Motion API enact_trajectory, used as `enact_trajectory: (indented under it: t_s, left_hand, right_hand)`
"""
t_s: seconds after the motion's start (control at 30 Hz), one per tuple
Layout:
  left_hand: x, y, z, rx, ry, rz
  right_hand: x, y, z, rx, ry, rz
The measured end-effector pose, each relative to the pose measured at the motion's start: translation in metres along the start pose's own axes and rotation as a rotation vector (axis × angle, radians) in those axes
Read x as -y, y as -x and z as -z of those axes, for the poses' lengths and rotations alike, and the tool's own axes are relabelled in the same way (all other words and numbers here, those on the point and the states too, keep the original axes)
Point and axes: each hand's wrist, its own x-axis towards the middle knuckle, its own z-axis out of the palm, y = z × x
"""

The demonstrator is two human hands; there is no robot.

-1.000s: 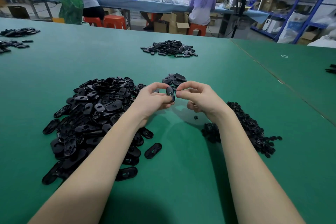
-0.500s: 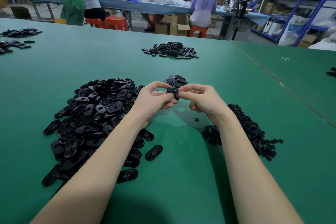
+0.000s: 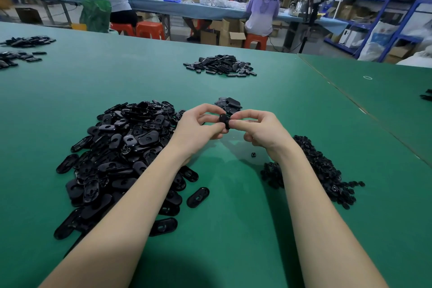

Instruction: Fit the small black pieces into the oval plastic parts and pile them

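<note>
Little has shifted: both hands, left hand (image 3: 197,127) and right hand (image 3: 259,130), still pinch one oval part (image 3: 225,121).

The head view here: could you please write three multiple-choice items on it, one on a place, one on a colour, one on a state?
1. Where does the heap of small black pieces lie?
A. under the right forearm
B. left of the left arm
C. on a stool

2. What colour is the table?
A. blue
B. green
C. white

3. What are the left hand and right hand doing?
A. resting flat
B. both pinching one oval plastic part
C. hanging idle

Key: 1 A, the heap flanks that forearm. 2 B, green surface throughout. 3 B, fingertips meet on it.
</note>
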Motion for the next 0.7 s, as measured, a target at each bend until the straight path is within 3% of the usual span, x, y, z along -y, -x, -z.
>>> enact_trajectory:
  t_s: [0.43,0.7]
  left_hand:
    - [-0.0015,-0.0016,-0.0006,-0.048,-0.153,-0.050]
    - [-0.0056,-0.0002,0.0018,0.025,0.030,0.106]
  right_hand:
    - [-0.0004,-0.0006,-0.0091,-0.047,-0.002,-0.019]
    - [-0.0015,0.0034,-0.0029,0.015,-0.032,-0.073]
